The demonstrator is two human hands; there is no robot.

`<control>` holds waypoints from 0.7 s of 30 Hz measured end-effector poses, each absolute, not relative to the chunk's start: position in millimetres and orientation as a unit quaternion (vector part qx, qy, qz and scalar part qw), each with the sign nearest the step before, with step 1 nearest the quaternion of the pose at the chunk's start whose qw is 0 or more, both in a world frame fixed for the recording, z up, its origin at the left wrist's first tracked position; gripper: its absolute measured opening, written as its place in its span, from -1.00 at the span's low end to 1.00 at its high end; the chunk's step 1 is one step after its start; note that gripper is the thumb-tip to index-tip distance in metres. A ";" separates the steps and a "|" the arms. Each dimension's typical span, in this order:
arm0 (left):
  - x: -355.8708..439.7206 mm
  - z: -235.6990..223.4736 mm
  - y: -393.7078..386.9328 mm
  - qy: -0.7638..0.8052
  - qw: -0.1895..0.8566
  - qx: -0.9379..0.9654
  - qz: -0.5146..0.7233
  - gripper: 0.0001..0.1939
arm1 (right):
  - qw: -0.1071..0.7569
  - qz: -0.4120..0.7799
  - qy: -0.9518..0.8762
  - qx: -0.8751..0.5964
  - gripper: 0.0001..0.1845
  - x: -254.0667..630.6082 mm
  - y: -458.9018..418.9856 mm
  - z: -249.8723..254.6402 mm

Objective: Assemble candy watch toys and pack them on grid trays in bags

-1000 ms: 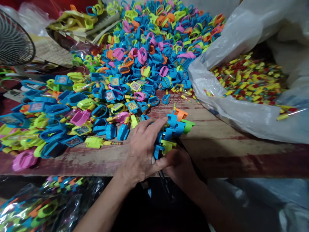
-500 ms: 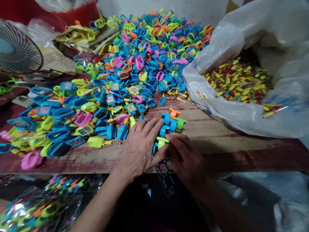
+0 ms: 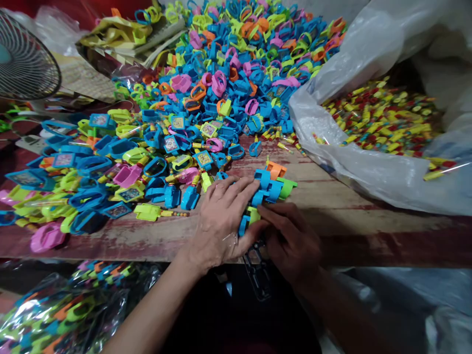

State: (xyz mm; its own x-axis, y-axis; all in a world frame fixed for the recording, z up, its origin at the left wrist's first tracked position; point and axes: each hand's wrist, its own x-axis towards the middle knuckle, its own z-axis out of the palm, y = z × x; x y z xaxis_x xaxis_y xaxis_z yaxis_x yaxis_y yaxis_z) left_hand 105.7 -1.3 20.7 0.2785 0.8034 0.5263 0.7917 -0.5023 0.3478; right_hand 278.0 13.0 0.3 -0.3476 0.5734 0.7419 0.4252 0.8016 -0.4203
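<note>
Here at the near edge of the worn red-and-brown wooden table (image 3: 320, 172), a compact cluster of glossy blue, orange, green and yellow-green plastic pieces (image 3: 272, 191) sits right at the left hand (image 3: 223, 219), just beyond its fingertips and along its thumb side. That hand lies palm down, its long fingers together and reaching away, overlapping the cluster's left side; the thumb stands out apart, slanting across the cluster's near end. Whether it truly grips or only presses, the view cannot tell.

Over on the other side comes the right hand (image 3: 293, 241), knuckles up, fingers bent inward, fingertips right at the near yellow-green piece and close by the left thumb. What it pinches, if anything, is hidden beneath those fingers. Between the two hands, a black openwork plastic frame (image 3: 257, 275) slopes down past the table edge, its upper end lost under the fingers.

Both forearms angle in from the lower corners, wrists low, meeting near the middle. Just left of the left hand lies a yellow-green plastic toy watch with a bead-filled tube (image 3: 155, 213), and beyond it spreads a big heap of multicoloured plastic toy watches (image 3: 217, 83).
</note>
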 end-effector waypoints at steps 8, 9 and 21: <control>103.5 29.3 -7.2 0.478 0.040 0.786 0.391 -0.15 | 0.496 0.042 -0.784 -0.370 -0.61 284.7 -2.2 3.6; 101.7 30.6 -10.1 0.477 0.055 0.775 0.411 -0.18 | 0.493 0.041 -0.779 -0.386 -0.65 287.3 -5.9 1.8; 95.5 22.1 -25.4 0.482 0.188 0.726 0.452 -0.46 | 0.396 0.045 -0.819 -0.413 -0.89 273.2 -9.5 -14.3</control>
